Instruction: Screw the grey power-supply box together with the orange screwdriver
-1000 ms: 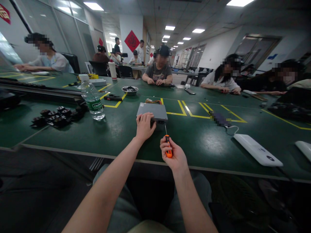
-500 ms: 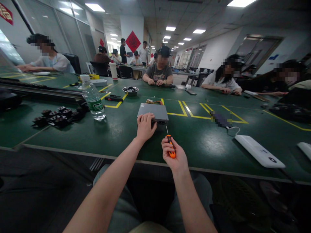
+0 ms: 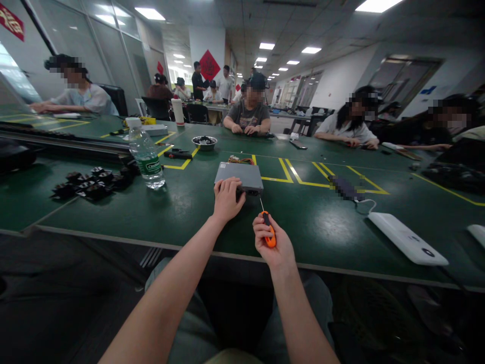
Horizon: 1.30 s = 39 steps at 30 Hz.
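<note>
A grey computer power supply lies flat on the green table, a bundle of coloured wires at its far side. My left hand grips its near left part, fingers on the top and thumb at the near face. In my right hand is a screwdriver with an orange and black handle, fingers wrapped round it. Its thin shaft points up and away, the tip at the near right corner of the power supply. Whether the tip sits in a screw is too small to tell.
Left of my hands stand a water bottle and a heap of black parts. Farther off are a metal bowl and black-handled pliers. A white power bank cabled to a phone lies right. Several people sit around the table.
The screwdriver handle has turned a little in my right hand, showing a different side. My left hand and the power supply keep their places; the view has shifted slightly.
</note>
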Motion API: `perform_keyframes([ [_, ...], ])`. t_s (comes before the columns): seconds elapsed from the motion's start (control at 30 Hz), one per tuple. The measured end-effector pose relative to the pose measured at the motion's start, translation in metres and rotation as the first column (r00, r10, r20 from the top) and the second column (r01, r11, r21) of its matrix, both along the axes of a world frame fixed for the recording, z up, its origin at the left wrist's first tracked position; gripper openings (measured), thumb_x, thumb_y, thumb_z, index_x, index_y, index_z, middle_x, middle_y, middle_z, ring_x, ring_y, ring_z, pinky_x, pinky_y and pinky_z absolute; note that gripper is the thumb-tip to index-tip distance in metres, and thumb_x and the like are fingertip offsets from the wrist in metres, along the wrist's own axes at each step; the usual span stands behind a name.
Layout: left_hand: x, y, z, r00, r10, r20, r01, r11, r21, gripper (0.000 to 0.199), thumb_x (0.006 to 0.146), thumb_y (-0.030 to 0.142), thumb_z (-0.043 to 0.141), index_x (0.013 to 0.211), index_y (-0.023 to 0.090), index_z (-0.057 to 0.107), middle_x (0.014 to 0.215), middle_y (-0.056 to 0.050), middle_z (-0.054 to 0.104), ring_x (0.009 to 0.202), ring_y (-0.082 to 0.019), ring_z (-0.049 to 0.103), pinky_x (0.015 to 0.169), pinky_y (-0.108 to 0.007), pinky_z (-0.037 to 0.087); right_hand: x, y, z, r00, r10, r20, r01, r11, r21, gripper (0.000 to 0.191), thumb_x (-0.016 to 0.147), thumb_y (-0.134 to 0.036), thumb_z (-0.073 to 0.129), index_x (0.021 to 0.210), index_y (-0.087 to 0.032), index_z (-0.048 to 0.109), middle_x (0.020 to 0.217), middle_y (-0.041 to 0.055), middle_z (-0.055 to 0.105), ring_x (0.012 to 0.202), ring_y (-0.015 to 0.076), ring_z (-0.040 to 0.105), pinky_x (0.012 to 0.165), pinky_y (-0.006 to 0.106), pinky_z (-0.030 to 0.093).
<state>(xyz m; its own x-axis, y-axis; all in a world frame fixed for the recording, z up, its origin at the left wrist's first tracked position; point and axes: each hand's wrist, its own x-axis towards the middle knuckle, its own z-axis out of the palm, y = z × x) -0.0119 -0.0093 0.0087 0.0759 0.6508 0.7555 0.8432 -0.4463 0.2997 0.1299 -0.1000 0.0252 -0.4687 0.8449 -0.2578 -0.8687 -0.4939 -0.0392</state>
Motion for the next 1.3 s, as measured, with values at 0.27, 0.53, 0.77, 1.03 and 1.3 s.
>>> perform_keyframes([
  [0.27,-0.0002,0.0001,-0.0001,1.000,-0.001,-0.006,0.001,1.000,0.013,0.025,0.080,0.026,0.052,0.104,0.023,0.048,0.117,-0.005,0.057,0.116,-0.020,0.047,0.104,-0.040,0.022,-0.0019,-0.0018,0.0017,1.000,0.011,-0.004,-0.011,1.000,0.013,0.025,0.095,-0.026,0.025,0.090,-0.014,0.046,0.065,-0.0043,0.041,0.042,0.0015,0.040,0.032,0.008,0.037],
  [0.53,-0.0009,0.0004,-0.0004,1.000,-0.004,-0.014,0.005,1.000,0.012,0.024,0.081,0.026,0.051,0.105,0.022,0.047,0.118,-0.005,0.057,0.117,-0.020,0.046,0.104,-0.040,0.022,-0.0051,-0.0010,0.0038,0.999,-0.030,0.032,0.033,0.997,-0.074,0.016,0.093,-0.028,0.036,0.090,-0.015,0.044,0.073,-0.0018,0.045,0.044,0.0008,0.042,0.030,0.006,0.037],
  [0.77,-0.0004,0.0006,-0.0009,1.000,0.005,-0.018,-0.005,1.000,0.008,0.024,0.081,0.026,0.051,0.105,0.022,0.047,0.118,-0.005,0.057,0.116,-0.020,0.046,0.104,-0.040,0.021,-0.0044,-0.0008,0.0007,1.000,-0.011,0.009,0.012,1.000,-0.016,0.027,0.096,-0.027,0.025,0.091,-0.013,0.047,0.066,-0.0037,0.043,0.043,0.0005,0.042,0.034,0.006,0.040],
  [1.03,0.0001,-0.0004,0.0001,1.000,0.015,-0.022,-0.015,1.000,0.004,0.024,0.081,0.026,0.051,0.104,0.022,0.048,0.118,-0.006,0.057,0.116,-0.021,0.046,0.104,-0.040,0.022,-0.0057,-0.0006,0.0007,0.996,-0.048,0.077,0.051,0.998,-0.039,0.020,0.094,-0.027,0.032,0.088,-0.014,0.045,0.068,-0.0033,0.042,0.043,0.0009,0.041,0.028,0.006,0.033],
  [1.3,0.0005,0.0010,-0.0016,1.000,0.010,-0.016,-0.010,1.000,0.018,0.024,0.081,0.026,0.051,0.104,0.022,0.048,0.117,-0.005,0.057,0.116,-0.020,0.046,0.104,-0.039,0.021,-0.0001,-0.0004,-0.0013,1.000,0.004,-0.030,-0.003,0.999,0.038,0.028,0.096,-0.028,0.023,0.088,-0.013,0.046,0.068,-0.0034,0.041,0.042,0.0004,0.040,0.032,0.007,0.036],
])
